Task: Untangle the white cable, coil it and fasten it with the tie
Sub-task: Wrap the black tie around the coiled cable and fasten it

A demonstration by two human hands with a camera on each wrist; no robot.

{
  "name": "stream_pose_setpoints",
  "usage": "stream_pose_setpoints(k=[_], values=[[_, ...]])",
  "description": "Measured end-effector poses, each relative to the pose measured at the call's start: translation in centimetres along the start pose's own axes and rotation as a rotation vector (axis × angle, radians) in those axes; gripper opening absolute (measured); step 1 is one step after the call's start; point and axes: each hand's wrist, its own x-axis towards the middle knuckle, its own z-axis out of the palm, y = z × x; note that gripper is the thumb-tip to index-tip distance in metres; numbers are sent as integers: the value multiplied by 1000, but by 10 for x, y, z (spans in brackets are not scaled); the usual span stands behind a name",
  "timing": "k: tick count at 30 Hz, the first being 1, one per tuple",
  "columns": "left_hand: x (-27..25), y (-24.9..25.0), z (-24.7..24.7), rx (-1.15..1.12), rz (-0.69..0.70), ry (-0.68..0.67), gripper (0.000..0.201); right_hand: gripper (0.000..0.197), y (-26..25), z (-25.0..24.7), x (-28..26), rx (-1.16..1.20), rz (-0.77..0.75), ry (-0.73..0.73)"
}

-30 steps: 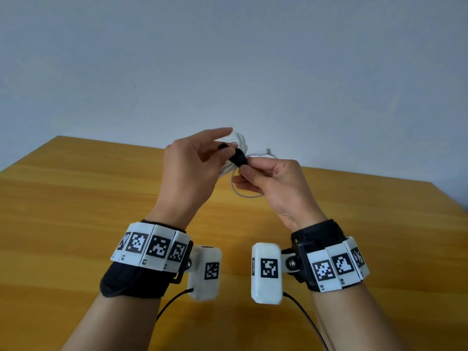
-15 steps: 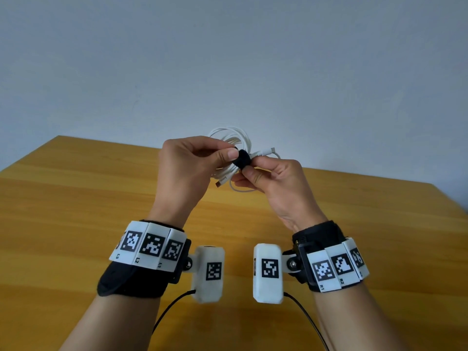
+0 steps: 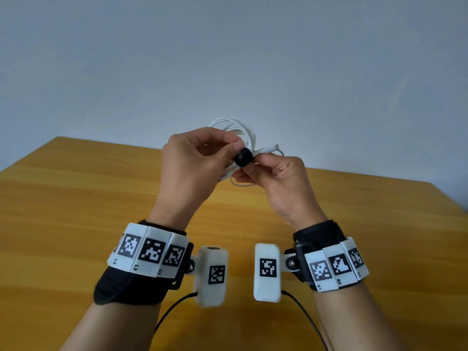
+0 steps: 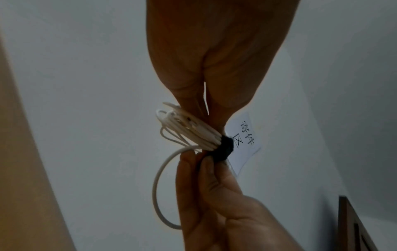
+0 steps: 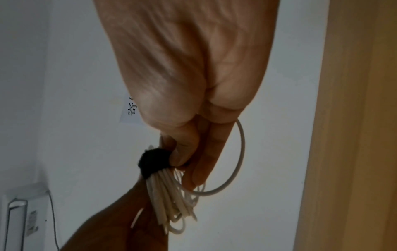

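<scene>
Coiled cable (image 3: 238, 133) held in air above tabletop (image 3: 76, 198). Black tie (image 3: 243, 157) wraps bundle between both hands. Left hand (image 3: 192, 168) pinches cable beside tie; right hand (image 3: 276, 178) pinches tie, nearer for cinching.

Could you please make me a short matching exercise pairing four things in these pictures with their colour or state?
Things:
1. cable
2. tie
3. table
4. paper note

States:
A. light wood, beneath both hands
B. white, coiled in loops
C. printed with characters, on the wall
D. black, wrapped round the bundle

Pairs: 1-B, 2-D, 3-A, 4-C
</scene>
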Motion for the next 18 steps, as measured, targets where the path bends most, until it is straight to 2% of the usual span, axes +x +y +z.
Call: stream_pose_setpoints(k=[5, 7, 8, 10, 11, 13, 18], values=[[-1, 3, 0, 179, 52, -39, 6, 22, 2, 3, 1, -23, -51, 57], [-2, 8, -2, 217, 67, -81, 15, 21, 0, 4, 2, -1, -38, 83], [-3, 11, -2, 214, 61, -117, 19, 20, -1, 4, 2, 11, -28, 96], [-4, 14, -2, 186, 8, -200, 11, 20, -3, 2, 2, -3, -22, 119], [-3, 12, -2, 222, 0, -214, 15, 22, -3, 2, 2, -26, -21, 125], [-1, 4, 0, 345, 41, -183, 25, 16, -4, 4, 1, -45, 6, 120], [1, -6, -1, 527, 96, -122, 11, 9, -8, 11, -4, -132, 36, 94]])
